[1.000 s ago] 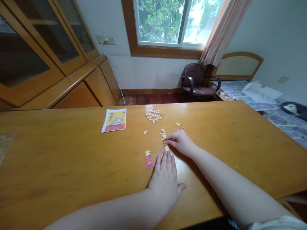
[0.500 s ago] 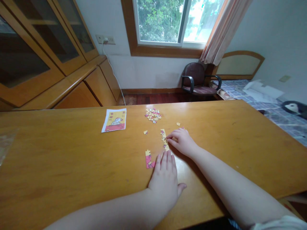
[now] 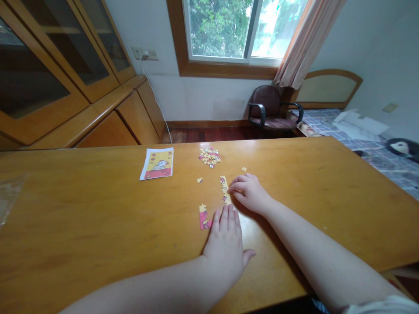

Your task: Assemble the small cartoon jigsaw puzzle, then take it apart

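Observation:
My left hand [image 3: 225, 244] lies flat with its fingers stretched out. Its fingertips cover the near end of a narrow strip of joined yellow puzzle pieces [image 3: 224, 185] and touch the right end of a pink-and-yellow corner section [image 3: 203, 219]. My right hand [image 3: 250, 193] is curled at the strip's right edge, thumb and fingers closed together on a puzzle piece there, mostly hidden by the fingers. A loose yellow piece [image 3: 244, 169] lies just beyond that hand. Another single piece [image 3: 200, 180] rests left of the strip.
A heap of loose puzzle pieces [image 3: 210, 157] sits near the table's far edge. To its left lies a printed picture sheet [image 3: 158, 164] with a white animal. Clear plastic [image 3: 9, 196] is at the far left of the wooden table [image 3: 98, 218]. An armchair [image 3: 270, 109] stands beyond.
My right hand has shifted slightly at the strip, and the strip's right edge there looks straighter and fuller. My left hand stays flat in place.

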`<state>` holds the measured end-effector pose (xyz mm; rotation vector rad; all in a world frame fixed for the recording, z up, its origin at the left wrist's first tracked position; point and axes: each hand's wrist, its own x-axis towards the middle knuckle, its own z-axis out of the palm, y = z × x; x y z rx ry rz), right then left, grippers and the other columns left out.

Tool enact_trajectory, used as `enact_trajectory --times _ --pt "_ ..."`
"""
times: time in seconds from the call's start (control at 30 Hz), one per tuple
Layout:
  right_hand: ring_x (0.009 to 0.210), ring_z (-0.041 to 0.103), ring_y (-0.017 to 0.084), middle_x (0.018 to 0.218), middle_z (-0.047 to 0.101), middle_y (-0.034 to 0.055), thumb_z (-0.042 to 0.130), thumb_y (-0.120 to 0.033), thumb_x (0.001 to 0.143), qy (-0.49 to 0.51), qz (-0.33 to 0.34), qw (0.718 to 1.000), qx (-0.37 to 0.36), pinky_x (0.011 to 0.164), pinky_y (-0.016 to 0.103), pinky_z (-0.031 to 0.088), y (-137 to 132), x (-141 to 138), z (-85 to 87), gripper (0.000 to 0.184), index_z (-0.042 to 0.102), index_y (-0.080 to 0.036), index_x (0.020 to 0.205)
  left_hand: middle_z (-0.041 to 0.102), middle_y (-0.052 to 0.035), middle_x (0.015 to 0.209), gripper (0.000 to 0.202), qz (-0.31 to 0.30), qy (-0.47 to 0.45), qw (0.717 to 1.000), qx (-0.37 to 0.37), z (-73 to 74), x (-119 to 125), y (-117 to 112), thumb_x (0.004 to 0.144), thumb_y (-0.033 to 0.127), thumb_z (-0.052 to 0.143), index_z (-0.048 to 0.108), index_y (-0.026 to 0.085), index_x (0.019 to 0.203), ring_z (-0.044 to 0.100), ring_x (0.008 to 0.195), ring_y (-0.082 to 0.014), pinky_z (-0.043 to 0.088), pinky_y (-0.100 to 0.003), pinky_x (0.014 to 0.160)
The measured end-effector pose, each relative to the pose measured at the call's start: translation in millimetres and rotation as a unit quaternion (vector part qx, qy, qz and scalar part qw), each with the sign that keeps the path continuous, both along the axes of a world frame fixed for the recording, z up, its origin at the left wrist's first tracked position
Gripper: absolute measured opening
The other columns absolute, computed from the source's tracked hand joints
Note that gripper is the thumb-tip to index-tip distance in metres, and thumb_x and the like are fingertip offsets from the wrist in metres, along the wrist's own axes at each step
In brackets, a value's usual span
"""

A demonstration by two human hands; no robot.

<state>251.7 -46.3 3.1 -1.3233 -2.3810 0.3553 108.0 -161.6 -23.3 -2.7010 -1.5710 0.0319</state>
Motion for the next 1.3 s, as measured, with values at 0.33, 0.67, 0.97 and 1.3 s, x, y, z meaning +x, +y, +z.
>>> enact_trajectory --times 0.33,0.67,0.97,1.3 --pt "0.090 0.048 0.020 0.094 0.065 0.0036 0.055 -0.013 0.080 -0.012 0.021 1.000 -0.006 0.087 0.040 0.030 -0.2 2.3 -0.2 0.023 0.074 -0.026 0.081 0.027 -0.0235 0.150 0.094 0.003 -0.007 1.000 0.000 -0.1 0.3 -0.3 0.081 0.071 0.036 0.032 0.001 0.144 0.020 0.141 -0.0368 0.015 -0.054 0.115" --pt "0.090 0.048 0.020 0.096 0.065 0.0040 0.054 -0.013 0.081 -0.024 0.033 0.999 -0.004 0.084 0.039 0.029 -2.8 0.3 4.4 0.025 0.075 -0.027 0.084 0.028 -0.0231 0.150 0.093 0.004 -0.003 1.000 -0.003 2.5 -0.3 0.1 0.081 0.071 0.036 0.033 0.002 0.143 0.020 0.141 -0.0364 0.015 -0.053 0.115" --pt "0.090 0.047 0.020 0.097 0.065 0.0036 0.054 -0.012 0.080 -0.029 0.045 0.999 0.000 0.085 0.039 0.030 -4.3 -1.4 5.8 0.027 0.075 -0.028 0.087 0.030 -0.0225 0.149 0.093 0.002 0.005 1.000 0.000 3.3 0.1 0.6 0.080 0.071 0.037 0.035 0.003 0.143 0.021 0.141 -0.0362 0.015 -0.053 0.115" --pt "0.090 0.047 0.020 0.097 0.064 0.0045 0.053 -0.013 0.082 -0.027 0.050 0.998 -0.006 0.085 0.038 0.031 -4.7 -1.4 5.5 0.028 0.074 -0.027 0.091 0.032 -0.0221 0.149 0.092 0.004 -0.008 1.000 0.006 0.5 0.1 -0.5 0.080 0.071 0.039 0.035 0.004 0.143 0.019 0.141 -0.0361 0.014 -0.053 0.115"
